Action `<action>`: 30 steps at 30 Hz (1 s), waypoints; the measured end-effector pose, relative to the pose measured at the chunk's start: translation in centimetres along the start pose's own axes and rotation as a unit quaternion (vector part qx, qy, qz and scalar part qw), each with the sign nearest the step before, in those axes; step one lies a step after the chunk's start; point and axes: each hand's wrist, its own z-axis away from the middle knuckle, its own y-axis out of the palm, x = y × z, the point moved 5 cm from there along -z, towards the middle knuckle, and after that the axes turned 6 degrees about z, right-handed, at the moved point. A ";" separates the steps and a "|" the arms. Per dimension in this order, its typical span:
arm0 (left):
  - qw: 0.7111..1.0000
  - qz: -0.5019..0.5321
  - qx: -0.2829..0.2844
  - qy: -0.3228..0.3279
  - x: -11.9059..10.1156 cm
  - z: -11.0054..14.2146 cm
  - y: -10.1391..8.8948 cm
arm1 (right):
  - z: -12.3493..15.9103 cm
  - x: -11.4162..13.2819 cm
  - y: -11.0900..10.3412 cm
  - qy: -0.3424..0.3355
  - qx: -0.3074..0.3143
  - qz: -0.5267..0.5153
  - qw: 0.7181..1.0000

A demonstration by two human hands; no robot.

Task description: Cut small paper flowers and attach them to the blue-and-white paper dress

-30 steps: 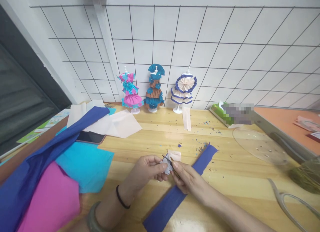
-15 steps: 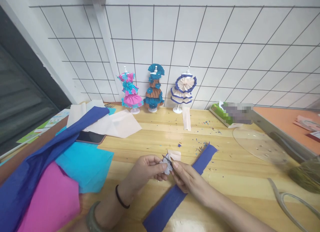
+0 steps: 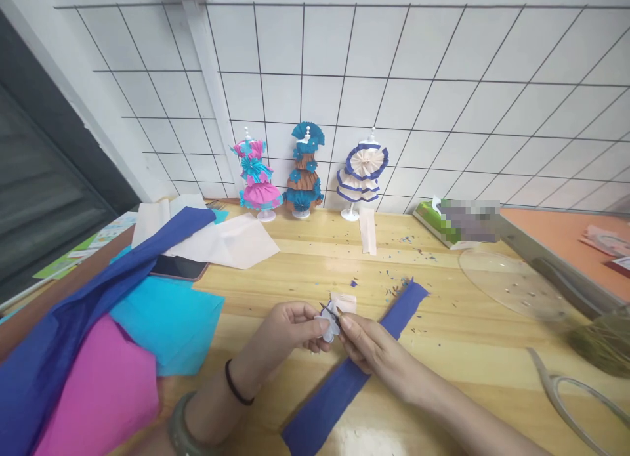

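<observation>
Below frame centre, pinching pale flower-shaped piece (image 3: 327,327) in grip of left hand (image 3: 294,328), clamping dark pointed tool (image 3: 328,311) in right hand (image 3: 369,344); best to move it slowly, in small touches.

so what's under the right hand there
A blue crepe-paper strip crosses beneath the right hand, showing at both sides on the wooden tabletop. The stretch directly below the hand is covered, so whether they touch can't be told.
</observation>
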 end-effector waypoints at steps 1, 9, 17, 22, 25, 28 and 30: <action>1.000 -0.002 0.000 0.003 0.0 0.0 0.0 | 0.0 0.1 0.0 -0.002 0.001 0.004 1.000; 1.000 -0.012 -0.002 0.014 -0.4 0.1 0.1 | 0.0 0.1 -0.1 -0.001 -0.002 0.002 1.000; 0.999 -0.020 0.015 0.026 -0.4 0.0 0.2 | 0.0 0.5 -0.1 -0.008 0.009 0.006 1.000; 0.999 0.004 0.021 0.038 -0.2 -0.1 0.1 | 0.0 0.2 0.0 0.000 0.005 0.022 1.000; 0.999 0.021 -0.001 0.035 -0.2 -0.2 -0.1 | 0.0 -0.1 -0.1 0.015 -0.006 0.047 0.999; 0.999 0.017 -0.017 0.034 -0.3 -0.1 -0.1 | -0.1 -0.4 -0.1 0.019 -0.013 0.065 0.998; 0.999 0.013 -0.019 0.038 -0.4 -0.1 -0.1 | -0.1 -0.5 -0.1 0.016 -0.015 0.069 0.997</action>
